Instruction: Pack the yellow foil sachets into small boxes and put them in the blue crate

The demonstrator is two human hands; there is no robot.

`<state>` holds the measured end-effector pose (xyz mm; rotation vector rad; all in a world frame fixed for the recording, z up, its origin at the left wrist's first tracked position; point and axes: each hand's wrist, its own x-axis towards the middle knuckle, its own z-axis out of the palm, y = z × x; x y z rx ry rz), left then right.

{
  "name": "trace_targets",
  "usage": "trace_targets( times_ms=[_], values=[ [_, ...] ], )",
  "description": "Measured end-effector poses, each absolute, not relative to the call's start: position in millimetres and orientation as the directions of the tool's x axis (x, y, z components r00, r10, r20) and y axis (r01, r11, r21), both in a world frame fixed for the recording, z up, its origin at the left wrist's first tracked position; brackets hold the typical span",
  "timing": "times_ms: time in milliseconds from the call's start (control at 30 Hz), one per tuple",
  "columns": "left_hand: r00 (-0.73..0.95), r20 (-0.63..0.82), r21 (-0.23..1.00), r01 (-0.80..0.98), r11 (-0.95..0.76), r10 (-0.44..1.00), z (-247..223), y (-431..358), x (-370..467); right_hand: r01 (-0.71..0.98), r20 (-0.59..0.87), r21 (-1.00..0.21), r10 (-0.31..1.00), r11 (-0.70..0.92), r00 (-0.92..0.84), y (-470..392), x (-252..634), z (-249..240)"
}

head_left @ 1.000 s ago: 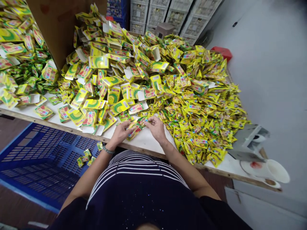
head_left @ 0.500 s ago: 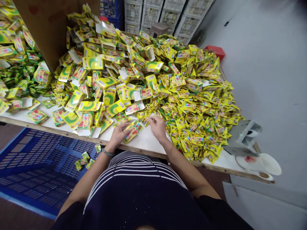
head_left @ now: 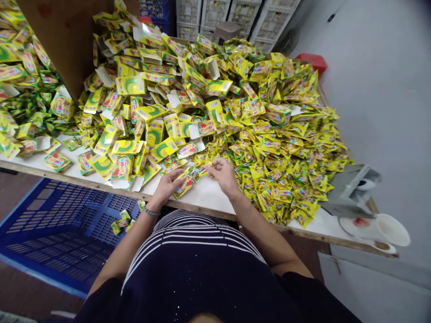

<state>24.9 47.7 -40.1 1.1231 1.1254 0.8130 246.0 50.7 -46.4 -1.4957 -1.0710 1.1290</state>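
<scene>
Near the table's front edge, my left hand is closed on a small yellow-green box with a red fruit print, its upper right end towards my other hand. My right hand is closed, its fingertips pinched on a small yellow sachet beside that end of the box. Yellow-green boxes, several with open white flaps, lie heaped beyond my left hand. To the right of my right hand spreads a large pile of yellow sachets.
A blue crate holding several small boxes stands below the table edge at left. A cardboard divider rises at upper left. A grey device and a white cup sit at right. White crates are stacked behind.
My right hand has moved slightly left and up, closer to the end of the box, with a sachet now visible at its fingertips. The view has shifted a little.
</scene>
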Motion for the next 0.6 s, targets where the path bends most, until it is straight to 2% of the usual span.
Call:
trace_targets(
  times_ms=[67,267,400,500,600],
  values=[
    [0.271,-0.242,0.969,0.015,0.247,0.932,-39,47,28,0.105,-0.141,-0.982,0.978,-0.158,0.152,49,241,-43],
    [0.276,-0.265,0.956,-0.051,0.289,0.924,-33,43,28,0.374,0.086,-0.927,0.966,-0.012,0.244,43,230,-47],
    [0.261,-0.292,0.948,-0.046,0.314,0.920,-32,42,25,0.419,0.105,-0.908,0.972,0.007,0.210,39,224,-44],
    [0.305,-0.306,0.939,-0.061,0.339,0.902,-34,42,26,0.437,0.137,-0.898,0.978,0.055,0.158,36,220,-40],
    [0.342,-0.341,0.915,-0.094,0.393,0.876,-37,44,27,0.446,0.168,-0.892,0.970,0.074,0.177,35,219,-38]
  ],
)
